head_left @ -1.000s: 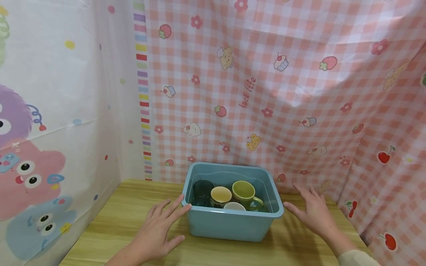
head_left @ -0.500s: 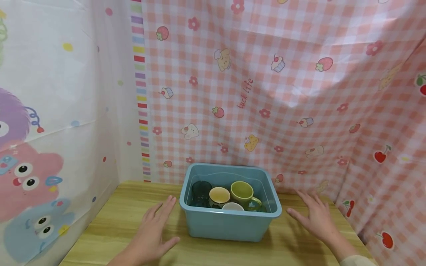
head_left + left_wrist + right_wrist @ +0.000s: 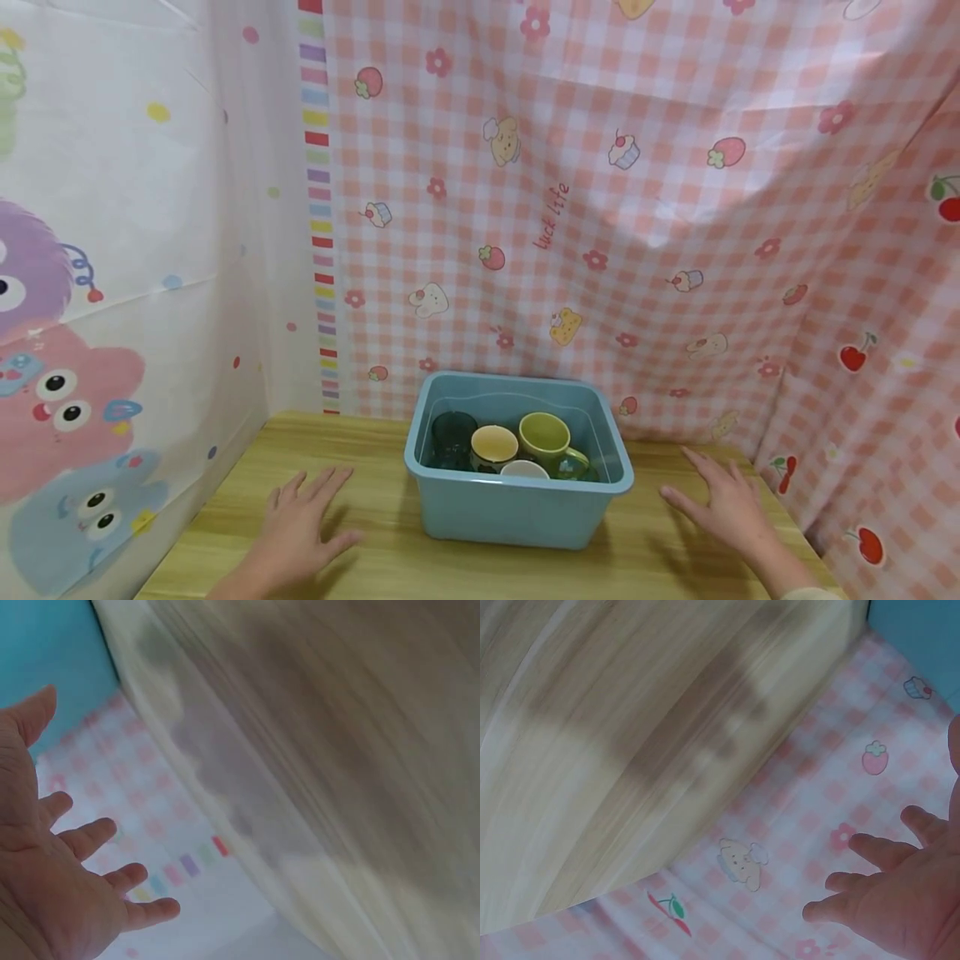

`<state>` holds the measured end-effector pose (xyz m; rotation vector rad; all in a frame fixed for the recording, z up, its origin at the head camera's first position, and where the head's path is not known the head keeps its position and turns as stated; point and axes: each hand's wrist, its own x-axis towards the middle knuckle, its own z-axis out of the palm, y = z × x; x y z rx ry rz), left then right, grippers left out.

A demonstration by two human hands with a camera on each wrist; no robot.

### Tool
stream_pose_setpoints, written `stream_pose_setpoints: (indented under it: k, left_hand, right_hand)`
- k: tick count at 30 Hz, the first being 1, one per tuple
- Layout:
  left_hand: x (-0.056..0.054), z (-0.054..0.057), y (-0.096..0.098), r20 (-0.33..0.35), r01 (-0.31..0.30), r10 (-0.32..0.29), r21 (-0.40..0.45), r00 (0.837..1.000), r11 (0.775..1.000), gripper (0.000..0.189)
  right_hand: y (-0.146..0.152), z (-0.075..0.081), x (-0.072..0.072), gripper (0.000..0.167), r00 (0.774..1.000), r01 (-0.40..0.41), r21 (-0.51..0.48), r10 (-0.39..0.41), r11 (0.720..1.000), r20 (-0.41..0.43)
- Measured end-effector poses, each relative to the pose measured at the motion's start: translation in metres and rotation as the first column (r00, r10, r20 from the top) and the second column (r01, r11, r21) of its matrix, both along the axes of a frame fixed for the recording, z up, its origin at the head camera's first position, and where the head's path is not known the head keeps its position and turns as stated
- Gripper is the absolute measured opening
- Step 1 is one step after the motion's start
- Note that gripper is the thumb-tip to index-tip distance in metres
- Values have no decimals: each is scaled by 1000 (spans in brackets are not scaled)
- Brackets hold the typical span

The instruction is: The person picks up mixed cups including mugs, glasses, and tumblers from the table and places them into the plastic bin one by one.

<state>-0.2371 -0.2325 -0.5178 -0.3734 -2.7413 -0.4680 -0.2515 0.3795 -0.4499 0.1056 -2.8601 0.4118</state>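
A light-blue plastic bin [image 3: 517,512] stands on the wooden table, in the middle of the head view. Inside it sit a dark glass cup [image 3: 453,437], a cup with a cream interior [image 3: 494,443], a green mug [image 3: 545,433] with its handle to the right, and a white cup [image 3: 524,470] partly hidden by the front rim. To the left of the bin, my left hand [image 3: 296,521] hovers over the table, fingers spread, holding nothing. My right hand [image 3: 723,504] is off the bin's right side, also spread and holding nothing. Both wrist views show the palms bare.
The wood-grain table [image 3: 390,571] carries the bin near its back edge. A pink checked cloth [image 3: 660,250] hangs close behind. On the left hangs a white cloth [image 3: 195,333] with cartoon figures, and cherry-printed cloth [image 3: 877,433] closes in the right side.
My left hand has let go of the bin's left rim and drawn away to the left. My right hand has shifted slightly right, farther from the bin. The cups look unmoved inside it.
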Motion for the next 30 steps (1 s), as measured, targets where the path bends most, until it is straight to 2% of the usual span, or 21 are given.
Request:
stream_pose_setpoints:
  k: [4,8,13,17,22,26,30]
  left_hand:
    - [-6,-3,-15,25,-50,51,-35,998,998,89]
    - [-14,0,-27,46,-81,84,-66,995,995,90]
    - [-21,7,-37,100,-96,104,-80,990,992,92]
    - [-28,16,-43,178,-90,107,-97,978,991,94]
    - [-38,29,-47,239,-78,104,-114,965,990,94]
    - [-45,40,-48,238,-78,104,-118,966,990,95]
    - [-49,53,-45,241,-80,106,-119,965,990,97]
  right_hand:
    - [9,0,-2,89,1000,4,18,-5,1000,26]
    - [19,3,-6,95,994,17,48,-22,999,110]
    - [33,9,-9,102,966,19,46,-30,999,257]
    - [39,14,-11,103,947,7,30,-16,1000,320]
    - [44,23,-15,103,942,-8,58,-12,998,336]
    - [45,32,-20,105,945,-12,96,-20,995,328]
    - [46,40,-25,105,959,-29,109,-3,994,282]
